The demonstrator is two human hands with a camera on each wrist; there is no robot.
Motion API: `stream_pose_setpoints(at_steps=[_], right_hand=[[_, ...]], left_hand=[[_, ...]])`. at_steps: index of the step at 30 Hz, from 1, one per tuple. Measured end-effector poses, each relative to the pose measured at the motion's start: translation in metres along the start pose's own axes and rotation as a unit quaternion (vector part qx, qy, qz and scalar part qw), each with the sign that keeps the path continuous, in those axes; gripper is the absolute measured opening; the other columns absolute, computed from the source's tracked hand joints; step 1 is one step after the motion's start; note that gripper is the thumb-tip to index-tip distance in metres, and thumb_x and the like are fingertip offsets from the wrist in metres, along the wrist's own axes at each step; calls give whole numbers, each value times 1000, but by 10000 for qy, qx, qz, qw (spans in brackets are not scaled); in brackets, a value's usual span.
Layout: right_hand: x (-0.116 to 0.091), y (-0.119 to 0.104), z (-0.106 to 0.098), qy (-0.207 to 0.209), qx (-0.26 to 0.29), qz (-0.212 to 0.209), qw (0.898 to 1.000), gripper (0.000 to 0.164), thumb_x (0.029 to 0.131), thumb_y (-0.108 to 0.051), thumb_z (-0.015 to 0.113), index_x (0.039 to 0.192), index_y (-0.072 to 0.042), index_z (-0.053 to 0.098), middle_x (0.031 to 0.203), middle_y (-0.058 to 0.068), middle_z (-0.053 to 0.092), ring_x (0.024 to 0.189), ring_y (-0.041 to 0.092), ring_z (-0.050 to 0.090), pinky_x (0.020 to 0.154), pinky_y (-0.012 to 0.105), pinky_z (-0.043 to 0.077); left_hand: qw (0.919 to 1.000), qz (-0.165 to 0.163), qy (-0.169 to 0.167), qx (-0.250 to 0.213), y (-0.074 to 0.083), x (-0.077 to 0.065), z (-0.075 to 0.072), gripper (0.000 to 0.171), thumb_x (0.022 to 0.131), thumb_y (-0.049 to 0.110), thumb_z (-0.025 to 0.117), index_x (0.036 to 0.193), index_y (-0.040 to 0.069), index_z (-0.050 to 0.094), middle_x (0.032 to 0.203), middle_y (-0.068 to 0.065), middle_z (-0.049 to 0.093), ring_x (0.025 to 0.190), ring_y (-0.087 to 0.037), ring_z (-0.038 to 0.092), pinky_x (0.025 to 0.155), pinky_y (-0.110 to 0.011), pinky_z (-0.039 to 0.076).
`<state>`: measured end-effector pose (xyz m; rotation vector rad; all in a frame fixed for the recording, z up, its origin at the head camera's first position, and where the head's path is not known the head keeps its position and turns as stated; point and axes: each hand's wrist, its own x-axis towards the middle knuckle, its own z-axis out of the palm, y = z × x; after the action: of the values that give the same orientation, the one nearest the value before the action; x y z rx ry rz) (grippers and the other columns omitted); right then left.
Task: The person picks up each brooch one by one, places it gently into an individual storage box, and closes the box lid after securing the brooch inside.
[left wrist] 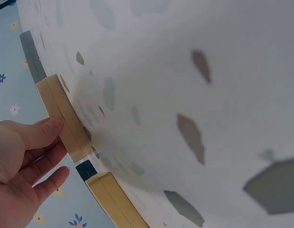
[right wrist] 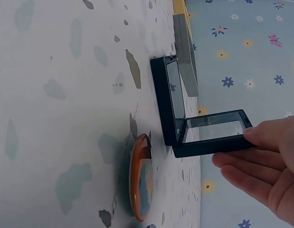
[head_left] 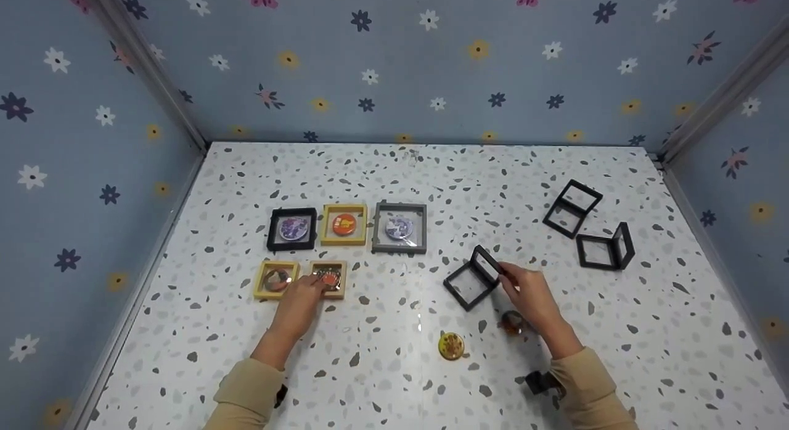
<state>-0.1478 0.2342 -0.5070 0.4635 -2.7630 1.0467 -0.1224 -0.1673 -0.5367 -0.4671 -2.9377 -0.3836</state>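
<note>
Booth, flowered walls, speckled work surface

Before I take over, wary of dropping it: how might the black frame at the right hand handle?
The black frame would probably swing along its fold when lifted, since it stands open at an angle. Its slim rims and clear panes suggest it is light. The panes look glossy, so they may be slippery.

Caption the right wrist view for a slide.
The right hand pinches the raised half of an open black frame, an orange-rimmed badge nearby on the speckled table.
</note>
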Motion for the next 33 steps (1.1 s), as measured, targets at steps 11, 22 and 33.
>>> stream_pose_setpoints(at_steps=[11,22,33], right_hand=[[0,-1,0,36,-99,82,9999,24,81,3,57,104,6,60,92,17,64,76,21,63,70,32,51],[-2,-1,3,242,4,37,9997,21,81,5,58,101,8,61,88,16,65,71,20,63,67,31,51],[-2,-1,3,212,167,154,9995,22,81,4,58,103,7,62,92,17,65,74,20,63,69,29,51]], left_hand=[[9992,34,384,-146,16,1,-5,15,74,-3,64,88,0,61,90,-15,57,83,-31,56,70,-42,46],[9919,417,251,-1178,64,5,-7,21,75,7,68,93,-1,62,93,-10,56,88,-25,54,77,-38,45],[9805,953,-532,-1636,115,3,7,33,78,17,66,106,0,57,105,-10,55,98,-24,52,86,-37,42]])
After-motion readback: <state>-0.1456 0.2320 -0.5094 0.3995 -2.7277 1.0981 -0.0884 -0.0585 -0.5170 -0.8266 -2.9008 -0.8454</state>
